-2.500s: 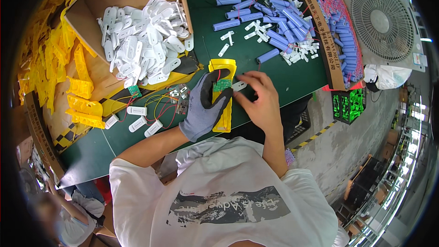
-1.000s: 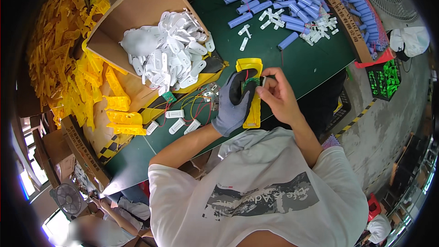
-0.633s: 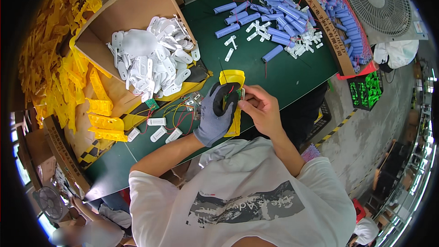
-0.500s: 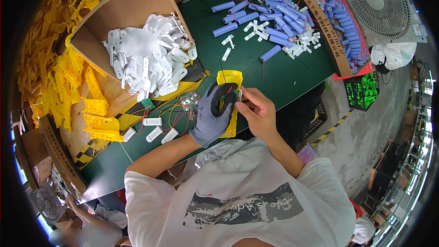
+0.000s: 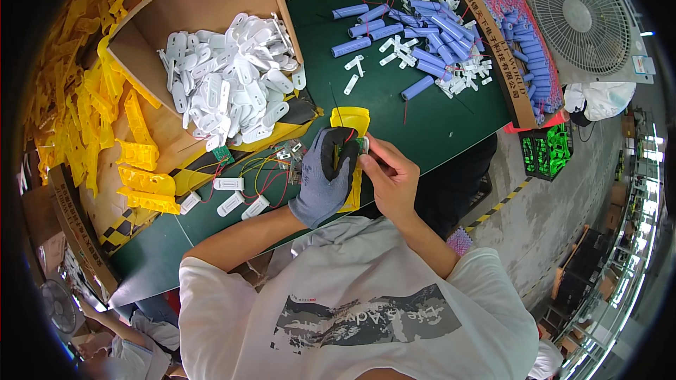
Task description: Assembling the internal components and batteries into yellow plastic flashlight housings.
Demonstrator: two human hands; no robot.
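My left hand [image 5: 325,179], in a grey glove with black fingers, is curled round a small green-and-white part [image 5: 362,145], likely a circuit board. A thin red wire and a dark wire rise beside the fingers. My bare right hand [image 5: 396,181] has thumb and forefinger pinched at the right edge of that part. Beneath the left hand, a long yellow plastic holder [image 5: 351,118] stands out at its far and near ends; its middle is hidden. Left of the glove lie white cased modules [image 5: 229,184] with red and yellow wires, and a small green circuit board [image 5: 223,155].
A cardboard box [image 5: 148,46] spills white plastic covers [image 5: 243,70]. Blue cylindrical cells [image 5: 440,35] and white clips [image 5: 468,74] lie on the green table [image 5: 310,49]. Yellow holders [image 5: 151,190] pile up at left. Far right are a carton of cells [image 5: 493,42] and a fan [image 5: 579,14].
The view has shifted slightly, moving the whole scene a little. Both hands keep nearly the same hold, fingers together over the yellow holder.
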